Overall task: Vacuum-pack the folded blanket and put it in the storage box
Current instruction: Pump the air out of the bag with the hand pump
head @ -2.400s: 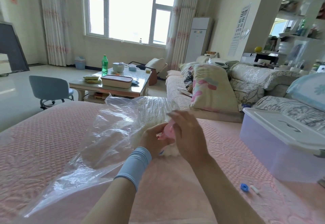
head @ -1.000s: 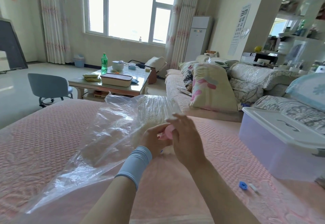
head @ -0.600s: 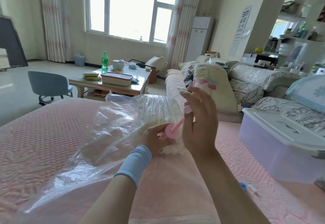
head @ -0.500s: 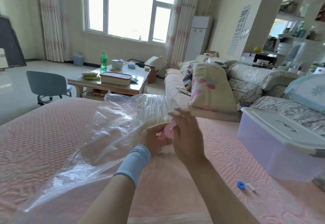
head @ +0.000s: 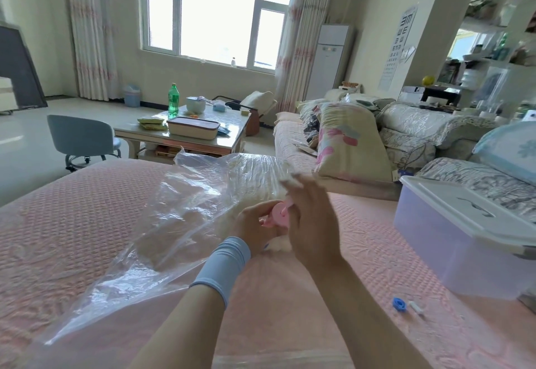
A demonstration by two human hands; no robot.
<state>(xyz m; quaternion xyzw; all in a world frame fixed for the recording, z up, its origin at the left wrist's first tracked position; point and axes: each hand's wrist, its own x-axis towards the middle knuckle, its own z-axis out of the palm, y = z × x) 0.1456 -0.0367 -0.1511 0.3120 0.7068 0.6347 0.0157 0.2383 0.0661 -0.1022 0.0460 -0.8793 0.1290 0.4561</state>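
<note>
Left hand (head: 255,223), light blue wristband (head: 223,264) on the wrist, is at frame centre with fingers curled round the base of a small pink pump (head: 280,213), holding it against the near end of the clear vacuum bag (head: 179,212). Right hand (head: 311,220) is just right of the pump and touching it, back of the hand to the camera. Its fingers point up and are motion-blurred, and the pump stem runs in behind the palm, so I can't tell if it's gripping or just pressing. The bag lies on the pink quilted bed (head: 72,209), running from lower left up to centre, loose and crinkled. The folded blanket (head: 252,174), cream-white, is inside it at the far end, with a bit of white fluff showing below the hands. Storage box (head: 452,252), translucent with a white lid (head: 464,209) on top, sits on the bed at right of frame, well apart from the bag. Blue cap (head: 398,304) and a small white piece (head: 416,307) lie side by side on the bed at lower right, near the box's front corner.
</note>
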